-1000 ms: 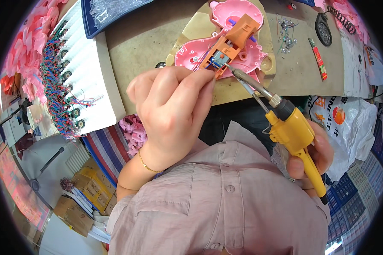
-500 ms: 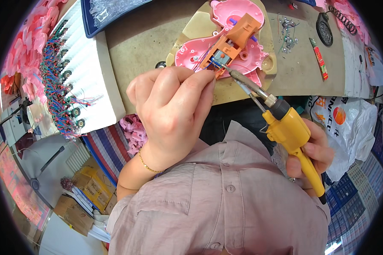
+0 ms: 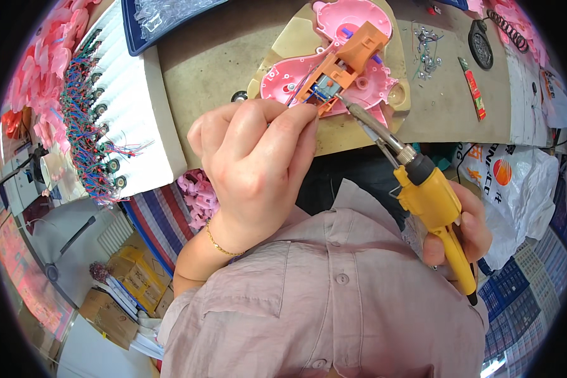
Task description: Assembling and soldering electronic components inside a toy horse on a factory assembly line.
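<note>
My right hand (image 3: 463,230) is wrapped round the yellow handle of a soldering iron (image 3: 429,196), a gun-shaped one with a thin tube beside its barrel. Its tip reaches the lower right side of an orange plastic mechanism (image 3: 335,77); whether it touches metal I cannot tell. My left hand (image 3: 255,157) is closed in a pinch at the mechanism's near edge, where thin blue and dark wires (image 3: 319,94) run toward the fingers. The fingertips are partly hidden by the hand. Under the mechanism lies an open pink plastic shell (image 3: 283,79), resting in a tan shaped holder (image 3: 268,63).
On the left, a white foam tray (image 3: 148,120) carries a row of small round parts with bundled coloured wires (image 3: 85,126). A blue bin (image 3: 131,34) of clear pieces stands behind. At right lie loose metal bits (image 3: 427,53), a red-green strip (image 3: 472,88) and a black oval part (image 3: 481,44).
The soldering iron has shifted slightly right and toward me, its tip drawn a little from the wires to the mechanism's right side. My left hand has stayed in place.
</note>
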{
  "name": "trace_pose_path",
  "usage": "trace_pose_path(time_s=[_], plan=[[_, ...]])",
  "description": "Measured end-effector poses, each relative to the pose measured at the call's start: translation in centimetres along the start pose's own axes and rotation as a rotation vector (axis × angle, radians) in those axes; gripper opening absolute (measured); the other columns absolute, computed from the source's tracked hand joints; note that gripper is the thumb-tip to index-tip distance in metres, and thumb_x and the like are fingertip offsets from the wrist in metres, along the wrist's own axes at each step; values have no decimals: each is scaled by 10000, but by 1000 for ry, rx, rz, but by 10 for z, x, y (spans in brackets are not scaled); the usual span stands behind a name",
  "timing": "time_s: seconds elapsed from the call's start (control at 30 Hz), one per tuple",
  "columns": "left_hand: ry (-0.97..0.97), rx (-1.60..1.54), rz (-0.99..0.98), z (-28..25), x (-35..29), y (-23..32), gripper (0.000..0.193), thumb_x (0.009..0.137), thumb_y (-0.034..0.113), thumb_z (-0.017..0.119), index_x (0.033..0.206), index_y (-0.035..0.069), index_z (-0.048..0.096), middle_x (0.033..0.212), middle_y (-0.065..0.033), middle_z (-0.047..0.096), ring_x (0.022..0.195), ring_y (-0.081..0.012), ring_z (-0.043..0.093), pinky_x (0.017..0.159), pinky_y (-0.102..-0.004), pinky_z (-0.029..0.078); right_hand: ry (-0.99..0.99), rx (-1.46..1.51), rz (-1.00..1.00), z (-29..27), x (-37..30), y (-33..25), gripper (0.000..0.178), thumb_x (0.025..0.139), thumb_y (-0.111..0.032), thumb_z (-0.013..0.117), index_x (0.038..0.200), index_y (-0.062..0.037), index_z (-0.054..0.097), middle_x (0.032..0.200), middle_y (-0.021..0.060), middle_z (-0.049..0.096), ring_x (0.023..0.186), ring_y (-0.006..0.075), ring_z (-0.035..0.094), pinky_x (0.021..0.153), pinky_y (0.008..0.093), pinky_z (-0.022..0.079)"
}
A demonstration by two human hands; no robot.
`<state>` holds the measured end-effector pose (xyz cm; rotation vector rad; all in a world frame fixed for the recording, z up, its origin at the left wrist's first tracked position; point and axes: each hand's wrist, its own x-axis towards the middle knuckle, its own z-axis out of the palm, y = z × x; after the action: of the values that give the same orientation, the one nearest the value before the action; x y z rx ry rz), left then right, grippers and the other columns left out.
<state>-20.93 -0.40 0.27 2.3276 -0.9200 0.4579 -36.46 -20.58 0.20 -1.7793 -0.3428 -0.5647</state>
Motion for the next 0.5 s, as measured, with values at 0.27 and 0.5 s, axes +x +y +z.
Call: trace_pose_path(time_s=[0.27, 0.5], plan=[[-22, -33, -25, -7, 10, 4, 292, 631, 123, 771, 902, 164, 670, 848, 35, 581, 818, -168, 534, 776, -312, 341, 290, -262, 181, -23, -20, -6, 659, 837, -424, 671, 1287, -43, 379, 1226, 186, 515, 1141, 314, 531, 980, 455, 439], [-204, 190, 383, 2, 43, 22, 295, 624, 162, 715, 909, 116, 654, 1070, 23, 564, 966, -175, 505, 789, -305, 365, 674, -238, 231, -36, 2, 3, 531, 877, -261, 554, 1296, 23, 396, 1164, 191, 532, 1002, 294, 605, 805, 381, 545]])
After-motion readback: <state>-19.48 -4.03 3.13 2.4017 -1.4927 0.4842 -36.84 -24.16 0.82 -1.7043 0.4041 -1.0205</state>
